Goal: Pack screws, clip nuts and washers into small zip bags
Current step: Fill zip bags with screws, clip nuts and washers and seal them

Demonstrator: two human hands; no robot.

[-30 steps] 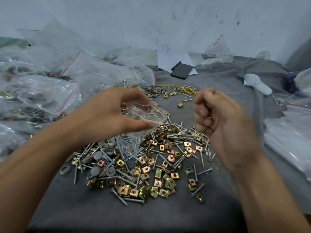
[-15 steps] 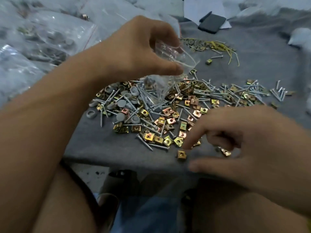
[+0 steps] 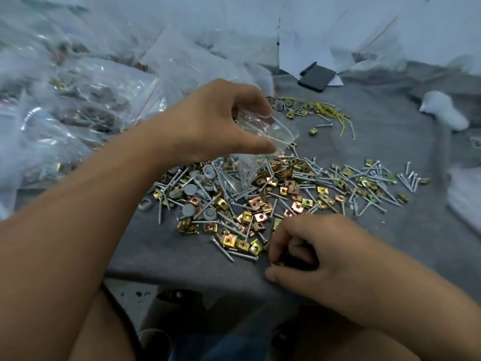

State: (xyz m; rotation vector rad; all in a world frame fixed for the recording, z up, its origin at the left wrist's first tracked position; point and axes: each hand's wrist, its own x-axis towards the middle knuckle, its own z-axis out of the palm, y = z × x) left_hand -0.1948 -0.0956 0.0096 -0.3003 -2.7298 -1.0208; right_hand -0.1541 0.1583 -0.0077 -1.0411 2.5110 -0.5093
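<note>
Left hand point(image 3: 208, 123) pinches the zip bag point(image 3: 263, 131) open; right hand point(image 3: 320, 259) fingers curl over near clip nuts point(image 3: 242, 241), which might slip off the tabletop edge.

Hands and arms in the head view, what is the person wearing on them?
Nothing shows on them: the left hand and right hand are bare, with no gloves, rings or watch visible, and both forearms are uncovered, with no sleeves in the frame.
</note>
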